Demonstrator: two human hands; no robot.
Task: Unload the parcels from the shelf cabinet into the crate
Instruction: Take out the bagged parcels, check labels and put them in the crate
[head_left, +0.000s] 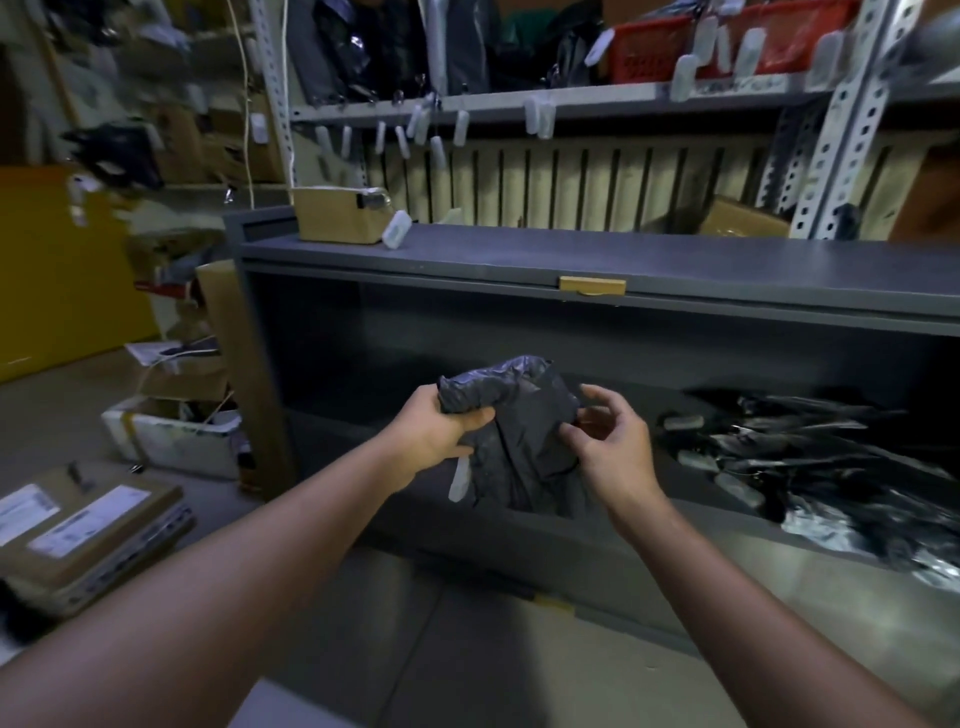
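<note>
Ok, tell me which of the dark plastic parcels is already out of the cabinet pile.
The crumpled grey parcel gripped by the left hand and right hand; the rest lie heaped on the cabinet shelf.

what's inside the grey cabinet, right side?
A pile of black poly parcels with white tags lies in the grey cabinet. Anything beneath the pile is hidden.

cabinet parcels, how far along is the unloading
Done: the left part of the grey cabinet shelf looks bare. In hand: the left hand grips a dark grey parcel; the right hand pinches its other edge. Left: a pile of black parcels on the shelf's right. No crate is identifiable here.
</note>
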